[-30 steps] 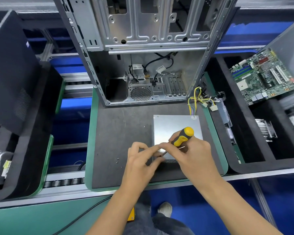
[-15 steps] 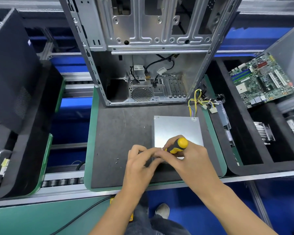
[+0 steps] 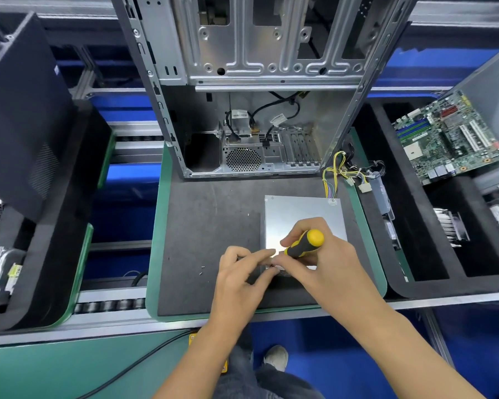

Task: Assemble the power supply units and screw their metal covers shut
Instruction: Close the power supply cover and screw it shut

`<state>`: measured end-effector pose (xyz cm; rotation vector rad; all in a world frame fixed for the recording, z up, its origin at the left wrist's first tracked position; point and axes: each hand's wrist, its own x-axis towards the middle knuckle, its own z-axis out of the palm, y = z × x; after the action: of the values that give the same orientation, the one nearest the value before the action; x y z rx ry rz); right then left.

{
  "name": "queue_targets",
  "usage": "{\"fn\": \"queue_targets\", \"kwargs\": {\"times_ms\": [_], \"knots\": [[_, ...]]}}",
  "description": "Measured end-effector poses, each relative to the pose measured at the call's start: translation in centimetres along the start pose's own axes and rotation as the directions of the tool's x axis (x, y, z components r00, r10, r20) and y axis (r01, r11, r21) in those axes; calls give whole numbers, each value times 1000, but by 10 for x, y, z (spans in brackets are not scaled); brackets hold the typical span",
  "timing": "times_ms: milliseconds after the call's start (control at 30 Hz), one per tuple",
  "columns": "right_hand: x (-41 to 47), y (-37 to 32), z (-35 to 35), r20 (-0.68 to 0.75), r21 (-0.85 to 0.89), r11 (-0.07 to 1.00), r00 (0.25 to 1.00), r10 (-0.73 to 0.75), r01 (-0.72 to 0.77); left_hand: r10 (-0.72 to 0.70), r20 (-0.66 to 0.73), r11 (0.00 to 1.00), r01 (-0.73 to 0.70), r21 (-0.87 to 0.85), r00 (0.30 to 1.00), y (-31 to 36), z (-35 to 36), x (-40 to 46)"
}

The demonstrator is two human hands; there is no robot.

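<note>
Both forearms reach in from the bottom edge and meet over the near left corner of the power supply [image 3: 300, 217], a single flat metal box that lies on the dark foam mat [image 3: 211, 226] of the middle tray.

The right hand [image 3: 326, 263] is curled around one screwdriver [image 3: 304, 246] with a yellow and black handle. The handle's rounded yellow end points up and to the right, and the shaft slants down to the left toward the box's near corner; the tip is hidden behind the fingers. The left hand [image 3: 239, 279] lies just beside it with the wrist low, its thumb and forefinger drawn together right at that corner, seemingly pinching something small there; what they pinch is too small to make out.

A bundle of yellow and black wires [image 3: 336, 174] leaves the far right corner of the power supply and ends in white plugs.

Two tiny screws [image 3: 201, 270] lie loose on the mat, left of the left hand and apart from it.

Behind the mat stands one open computer case [image 3: 257, 110] of bare metal, its inside facing the person.

In the black tray on the right, one green circuit board [image 3: 450, 136] leans tilted.

One black panel [image 3: 18, 116] stands at the left.
</note>
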<state>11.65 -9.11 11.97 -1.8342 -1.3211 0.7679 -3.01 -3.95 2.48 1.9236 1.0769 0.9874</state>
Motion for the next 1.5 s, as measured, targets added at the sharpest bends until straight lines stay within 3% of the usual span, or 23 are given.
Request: {"fn": "queue_targets", "kwargs": {"times_ms": [267,367,433,567,600,700,767,900,1067,1200,1300,1367,1433,1500], "knots": [[3,-12,1,-8,-49,999,1000,-12,11,-15,5,998,15,-57,1000,-3,1,0],[4,-23,-13,11,-151,972,984,-178,178,-60,22,996,61,-66,998,-3,1,0],[7,-30,-25,125,-320,900,955,-270,296,-83,29,992,86,-90,996,-4,2,-2],[18,-49,-31,285,-681,675,952,-112,283,-84,31,990,87,-110,996,-4,1,-1],[20,-54,-31,300,-707,650,951,-81,278,-80,30,992,82,-98,996,-4,1,-1],[26,-71,-35,413,-616,706,906,-88,349,-77,40,995,80,-64,996,-3,0,0],[27,-75,-36,483,-661,642,875,-32,388,-43,36,999,44,-26,998,-3,-4,-1],[28,-76,-29,448,-819,400,894,-2,411,9,-82,995,-1,96,997,-28,-31,-9],[32,-74,-32,525,-777,448,848,71,443,-83,-113,929,118,350,990,-82,-71,-17],[35,-72,-30,543,-817,295,832,110,495,-139,-22,908,137,395,990,-99,-78,-23],[34,-72,-31,457,-882,168,885,85,439,-176,-13,904,166,393,984,-101,-74,-28],[33,-71,-39,444,-864,315,889,112,392,-162,-26,906,159,393,986,-103,-72,-29],[31,-72,-44,532,-772,479,837,128,417,-144,-25,911,142,388,989,-104,-73,-28],[29,-73,-44,553,-774,439,825,118,456,-139,-15,912,134,388,990,-105,-73,-27]]}}
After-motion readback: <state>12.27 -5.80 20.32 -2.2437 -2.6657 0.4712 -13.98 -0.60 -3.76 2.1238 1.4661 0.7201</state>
